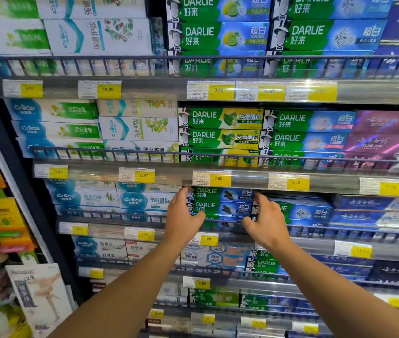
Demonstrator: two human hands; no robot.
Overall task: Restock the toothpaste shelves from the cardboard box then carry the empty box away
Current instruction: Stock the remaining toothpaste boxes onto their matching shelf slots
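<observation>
A short stack of green-and-blue Darlie toothpaste boxes (220, 201) lies on the third shelf down, behind a dark wire rail (315, 229). My left hand (183, 215) grips the stack's left end, fingers curled round its edge and thumb under the front. My right hand (266, 220) grips the right end the same way. Both forearms reach up from the bottom of the view. The cardboard box is not in view.
Shelves above and below are packed with Darlie (220, 128), Crice (137, 128) and dark blue toothpaste boxes (369, 215), each behind a wire rail with yellow price tags (220, 179). A dark upright post (23, 181) and hanging packets (3, 215) stand at the left.
</observation>
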